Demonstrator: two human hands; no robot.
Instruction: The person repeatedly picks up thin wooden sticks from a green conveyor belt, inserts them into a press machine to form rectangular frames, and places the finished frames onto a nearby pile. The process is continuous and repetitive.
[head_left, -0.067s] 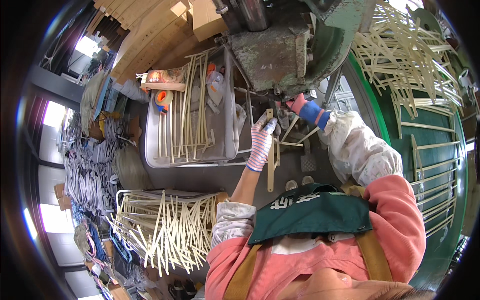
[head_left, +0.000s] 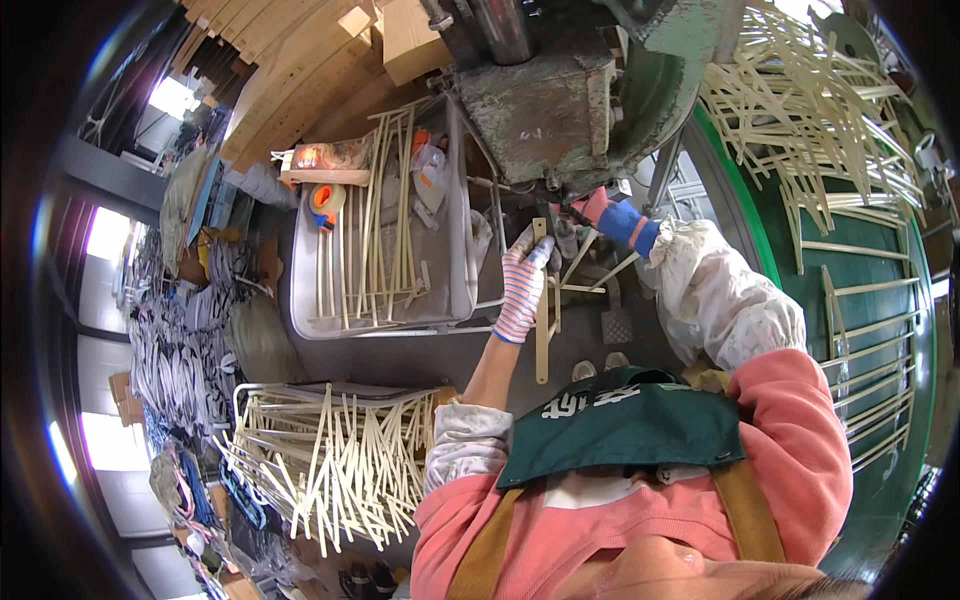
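My left hand [head_left: 521, 290], in a striped glove, is closed on a flat cream-coloured strip [head_left: 541, 345] with small holes near its ends. The strip points toward my body, its far end close to the thumb. My right hand [head_left: 612, 222], in a pink and blue glove, reaches in right under the head of a worn green press [head_left: 535, 115]. Its fingers are drawn together there, and what they hold is hidden by the machine and the shadow. Just right of the left hand, more thin cream strips [head_left: 582, 289] jut out below the press.
A white tray [head_left: 298, 290] at the left holds long strips, a tape roll [head_left: 328, 199] and bags. Nearer me stands a rack heaped with cream strips [head_left: 340, 465]. On the right, a green table [head_left: 880, 262] bears joined strips. A foot pedal [head_left: 616, 325] is on the floor.
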